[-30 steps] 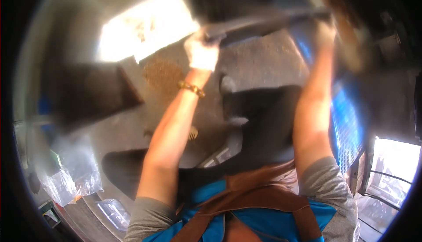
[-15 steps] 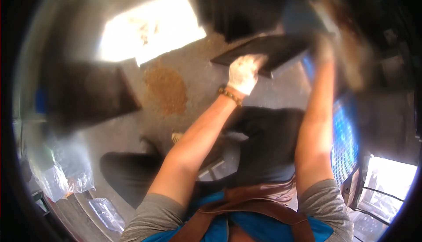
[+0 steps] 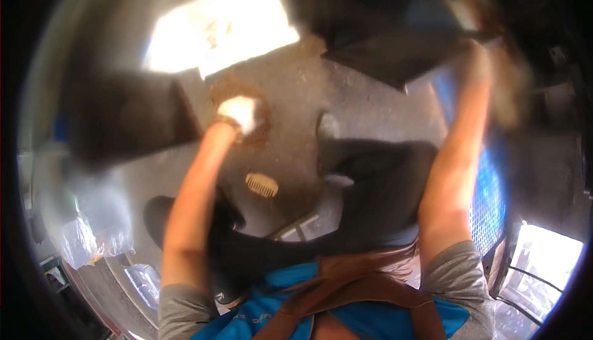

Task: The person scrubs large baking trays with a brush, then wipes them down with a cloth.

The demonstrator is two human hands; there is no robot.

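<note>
My left hand (image 3: 239, 113), in a pale glove with a beaded bracelet at the wrist, hangs over the brown patch (image 3: 262, 131) on the floor. Its fingers are smeared by motion, and I cannot make out anything in them. On the other side, my right hand (image 3: 477, 62) is blurred at the right end of a dark flat panel (image 3: 395, 59). It appears to grip the panel's edge. The panel is tilted, one corner pointing down toward my knees. A tan oval piece with a row of dark slots (image 3: 262, 184) lies on the floor between my legs.
Bright light (image 3: 222, 25) falls at the upper left. A dark box-like block (image 3: 130, 117) stands left, above clear plastic bags (image 3: 92, 229). Blue mesh (image 3: 488, 204) lies beside my right arm. Dark equipment (image 3: 352, 0) fills the top. A frame-like piece (image 3: 299, 227) lies near my lap.
My left hand has let go of the dark panel and moved left over the brown patch. The panel has shifted up and right with my right hand. The slotted tan piece is now uncovered.
</note>
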